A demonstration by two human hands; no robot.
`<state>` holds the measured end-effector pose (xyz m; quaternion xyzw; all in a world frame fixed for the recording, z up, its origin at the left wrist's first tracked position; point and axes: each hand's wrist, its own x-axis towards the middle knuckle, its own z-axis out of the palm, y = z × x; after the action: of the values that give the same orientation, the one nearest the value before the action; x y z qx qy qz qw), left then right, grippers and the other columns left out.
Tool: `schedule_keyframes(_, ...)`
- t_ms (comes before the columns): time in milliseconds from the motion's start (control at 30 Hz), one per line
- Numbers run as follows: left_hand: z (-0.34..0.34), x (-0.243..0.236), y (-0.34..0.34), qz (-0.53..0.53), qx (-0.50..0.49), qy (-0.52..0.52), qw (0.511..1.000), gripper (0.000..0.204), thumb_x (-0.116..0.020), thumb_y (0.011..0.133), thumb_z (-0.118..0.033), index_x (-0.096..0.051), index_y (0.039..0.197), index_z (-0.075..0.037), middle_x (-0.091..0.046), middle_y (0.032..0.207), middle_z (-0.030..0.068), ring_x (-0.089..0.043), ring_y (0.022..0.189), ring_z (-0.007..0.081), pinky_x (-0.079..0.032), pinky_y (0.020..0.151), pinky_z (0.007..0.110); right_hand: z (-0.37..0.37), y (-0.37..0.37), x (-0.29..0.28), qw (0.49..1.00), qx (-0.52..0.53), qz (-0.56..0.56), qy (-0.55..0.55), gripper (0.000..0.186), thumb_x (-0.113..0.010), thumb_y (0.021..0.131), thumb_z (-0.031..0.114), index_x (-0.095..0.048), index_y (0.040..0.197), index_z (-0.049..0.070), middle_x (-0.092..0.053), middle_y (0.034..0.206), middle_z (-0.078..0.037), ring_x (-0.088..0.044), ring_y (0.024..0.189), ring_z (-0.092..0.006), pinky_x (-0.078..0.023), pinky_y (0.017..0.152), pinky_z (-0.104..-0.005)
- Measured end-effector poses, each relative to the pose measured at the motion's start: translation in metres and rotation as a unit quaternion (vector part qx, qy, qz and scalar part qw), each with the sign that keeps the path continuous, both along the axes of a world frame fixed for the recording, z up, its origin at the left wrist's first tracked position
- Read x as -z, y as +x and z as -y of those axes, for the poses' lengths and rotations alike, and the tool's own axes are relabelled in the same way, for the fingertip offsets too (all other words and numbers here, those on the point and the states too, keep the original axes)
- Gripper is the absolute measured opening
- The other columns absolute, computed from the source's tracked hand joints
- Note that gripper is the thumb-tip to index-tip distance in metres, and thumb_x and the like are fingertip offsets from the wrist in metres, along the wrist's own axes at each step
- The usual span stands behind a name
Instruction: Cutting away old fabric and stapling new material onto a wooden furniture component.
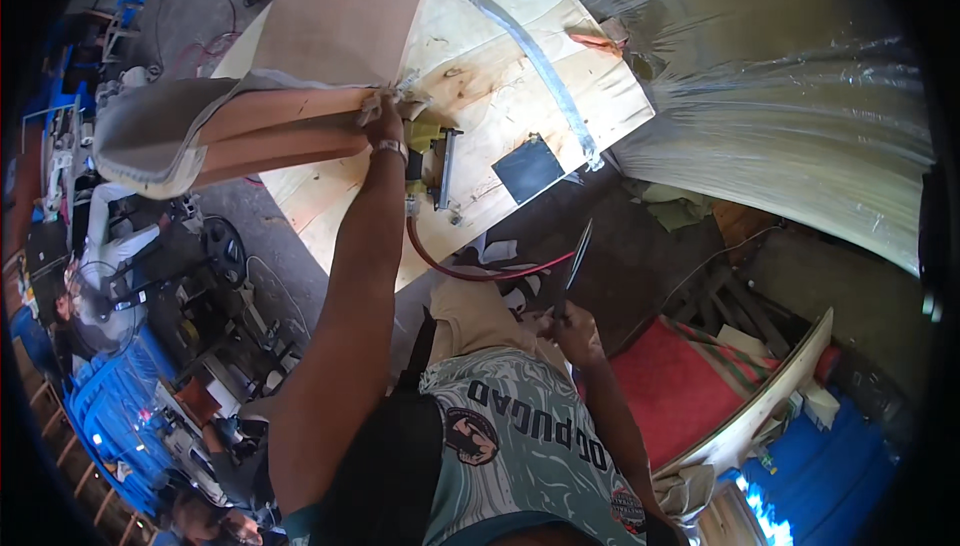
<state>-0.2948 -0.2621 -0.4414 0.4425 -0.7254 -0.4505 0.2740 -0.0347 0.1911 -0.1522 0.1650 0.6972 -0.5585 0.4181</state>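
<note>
Where the pale wooden table [490, 131] spreads before us, the long padded piece [290, 118] lies across its left side and juts past the edge, our left hand [384, 128] gripping its right end. Just beside that hand we see a yellow-and-black tool [422, 161] on the tabletop, and our right hand [576, 334], off the near edge, holds slim metal scissors [578, 258], blades together and pointing away from us.
</note>
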Motion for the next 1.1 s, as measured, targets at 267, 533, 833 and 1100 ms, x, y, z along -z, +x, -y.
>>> schedule_keyframes(267,0.004,-0.009,0.015,0.343,0.415,-0.29,0.792,0.062,-0.052,0.101,-0.058,-0.066,0.125,-0.004,-0.075,0.097,0.0217,-0.073,0.092,0.0332,-0.057,0.077,0.044,0.023,-0.009,0.012,0.998,0.0,-0.046,0.041,0.031,-0.078,0.091,0.028,-0.068,0.093,-0.001,-0.07,0.078,-0.011,-0.066,0.069,-0.0158,-0.051,0.063,-0.0356)
schedule_keyframes(533,-0.087,-0.11,0.133,0.241,0.555,0.035,0.795,0.051,-0.059,0.1,-0.051,-0.065,0.112,-0.002,-0.072,0.086,0.0222,-0.07,0.08,0.0415,-0.055,0.077,0.05,0.04,-0.052,-0.009,0.964,-0.082,-0.186,0.171,0.028,-0.081,0.089,0.024,-0.068,0.087,0.0,-0.065,0.07,-0.013,-0.059,0.06,-0.0186,-0.049,0.059,-0.039)
schedule_keyframes(833,0.053,-0.064,0.452,0.55,0.649,-0.041,0.523,0.035,-0.06,0.094,-0.041,-0.076,0.091,-0.009,-0.072,0.082,0.0165,-0.07,0.076,0.0328,-0.054,0.072,0.05,0.005,-0.035,0.004,0.933,-0.215,-0.155,0.242,0.049,-0.076,0.09,0.047,-0.07,0.091,-0.001,-0.071,0.09,-0.027,-0.071,0.089,-0.0447,-0.053,0.078,-0.0533)
schedule_keyframes(1100,-0.057,-0.055,0.372,0.369,0.76,-0.16,0.51,0.025,-0.056,0.095,-0.024,-0.074,0.098,-0.006,-0.073,0.095,0.0208,-0.073,0.093,0.039,-0.058,0.082,0.051,-0.029,-0.006,0.024,0.92,-0.17,-0.195,0.293,0.06,-0.076,0.088,0.055,-0.066,0.079,-0.003,-0.069,0.078,-0.027,-0.07,0.076,-0.0441,-0.052,0.069,-0.0498)
